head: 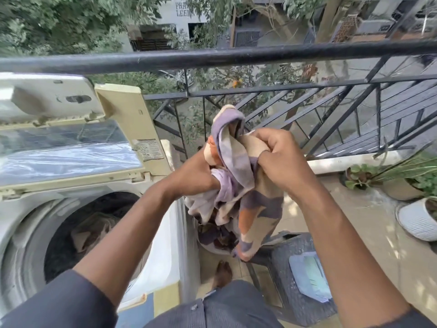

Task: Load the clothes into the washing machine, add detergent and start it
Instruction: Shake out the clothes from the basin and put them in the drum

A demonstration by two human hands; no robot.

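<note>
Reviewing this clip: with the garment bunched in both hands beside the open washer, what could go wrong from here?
1. The patterned garment is held by the left hand and right hand close to the balcony railing; a slip could send it toward the street side.
2. Its trailing end hangs over the tub of clothes, so swinging it to the washer drum might snag or drag other items.

I see a sunlit balcony: black metal railing [236,55] ahead, trees [59,22] beyond it, potted plants [378,176] (right corner) on the dappled tiled floor [369,233].
</note>
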